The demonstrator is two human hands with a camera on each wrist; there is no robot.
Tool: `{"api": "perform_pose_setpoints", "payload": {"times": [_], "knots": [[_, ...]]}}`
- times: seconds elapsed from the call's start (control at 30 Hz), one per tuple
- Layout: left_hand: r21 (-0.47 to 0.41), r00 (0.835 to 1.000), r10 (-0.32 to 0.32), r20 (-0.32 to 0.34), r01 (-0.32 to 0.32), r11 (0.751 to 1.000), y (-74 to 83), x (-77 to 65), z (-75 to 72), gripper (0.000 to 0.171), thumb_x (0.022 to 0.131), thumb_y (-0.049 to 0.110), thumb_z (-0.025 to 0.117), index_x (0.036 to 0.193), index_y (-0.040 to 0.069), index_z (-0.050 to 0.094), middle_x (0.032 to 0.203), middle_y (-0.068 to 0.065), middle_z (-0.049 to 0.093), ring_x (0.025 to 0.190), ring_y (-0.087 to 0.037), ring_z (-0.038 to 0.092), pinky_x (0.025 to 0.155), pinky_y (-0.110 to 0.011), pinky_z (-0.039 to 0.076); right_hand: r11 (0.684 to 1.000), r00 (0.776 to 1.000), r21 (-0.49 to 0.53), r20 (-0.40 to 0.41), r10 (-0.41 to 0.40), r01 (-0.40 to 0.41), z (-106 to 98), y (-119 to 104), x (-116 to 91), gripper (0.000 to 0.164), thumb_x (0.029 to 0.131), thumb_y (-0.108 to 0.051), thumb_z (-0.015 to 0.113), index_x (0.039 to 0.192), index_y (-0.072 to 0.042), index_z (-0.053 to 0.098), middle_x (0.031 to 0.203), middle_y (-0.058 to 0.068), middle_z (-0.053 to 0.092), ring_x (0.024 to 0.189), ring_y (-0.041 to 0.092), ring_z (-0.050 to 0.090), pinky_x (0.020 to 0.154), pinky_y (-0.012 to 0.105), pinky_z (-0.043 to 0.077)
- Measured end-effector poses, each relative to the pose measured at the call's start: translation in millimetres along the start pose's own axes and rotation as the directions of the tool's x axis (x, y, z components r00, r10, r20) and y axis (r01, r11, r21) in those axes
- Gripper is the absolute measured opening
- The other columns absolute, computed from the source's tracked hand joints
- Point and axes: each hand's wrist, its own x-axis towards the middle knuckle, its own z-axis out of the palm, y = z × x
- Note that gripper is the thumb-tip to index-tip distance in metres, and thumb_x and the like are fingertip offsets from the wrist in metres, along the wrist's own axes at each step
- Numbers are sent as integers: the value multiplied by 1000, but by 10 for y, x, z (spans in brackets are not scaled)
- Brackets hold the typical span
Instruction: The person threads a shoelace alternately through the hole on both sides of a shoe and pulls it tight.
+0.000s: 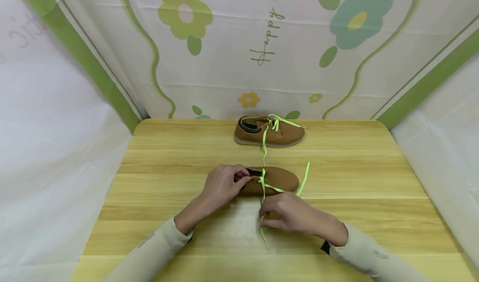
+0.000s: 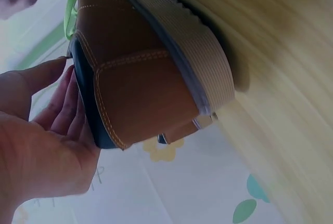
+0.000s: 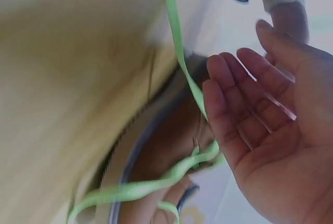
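Note:
A brown shoe (image 1: 280, 174) with bright green laces lies on the table, its toe to the right. At its ankle opening, my left hand (image 1: 223, 186) holds the collar edge (image 2: 86, 81); the thumb is at the rim and the fingers reach to the inner side. My right hand (image 1: 293, 213) is just in front of the toe half, its fingers loosely bent and the thumb apart. One lace end (image 1: 263, 234) runs down past those fingertips toward the front of the table. Beside the fingers in the right wrist view, that lace (image 3: 177, 37) hangs unpinched.
A second brown shoe (image 1: 288, 138) with green laces stands behind, near the back edge of the wooden table (image 1: 168, 161). One of its lace ends trails forward. Another lace end (image 1: 304, 176) lies right of the near toe. Printed white curtains (image 1: 224, 65) enclose the back and sides.

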Motion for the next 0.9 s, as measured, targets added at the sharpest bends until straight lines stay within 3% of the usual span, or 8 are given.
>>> {"api": "perform_pose_setpoints", "payload": {"times": [0.17,0.33,0.47,0.67,0.9], "knots": [[41,997,32,-75,-29,999,-30,11,-34,9,87,14,88,93,16,82,82,7,79,68,-4,71,55,-20,49,993,980,12,-161,120,-120,-244,122,-38,11,89,-9,85,96,-6,79,89,0,79,75,4,72,66,18,58],[108,977,124,-171,-107,988,-86,25,-18,12,86,10,89,94,14,82,86,4,79,70,-9,73,55,-25,53,945,918,7,-234,320,-328,-504,339,-139,7,91,-6,82,98,-5,79,87,0,78,72,6,71,63,22,58],[171,960,176,-217,-140,975,-124,40,-10,15,85,13,91,96,16,81,92,3,79,75,-13,75,55,-30,55,883,862,-21,-227,453,-469,-639,515,-244,4,95,-11,80,98,-9,79,87,-3,78,76,10,73,65,27,60],[220,960,203,-194,-159,963,-168,76,13,22,84,15,92,103,17,82,100,2,79,83,-17,74,51,-28,52,788,785,-81,-195,588,-611,-728,785,-401,11,96,-18,80,97,-7,78,83,-1,77,75,14,73,68,37,60],[255,974,195,-115,-160,953,-165,138,24,27,84,16,92,108,17,81,107,1,79,87,-18,74,56,-32,56,633,642,-110,-96,760,-766,-758,1075,-498,22,97,-25,79,96,-3,77,85,7,76,67,17,68,57,35,53]]}}
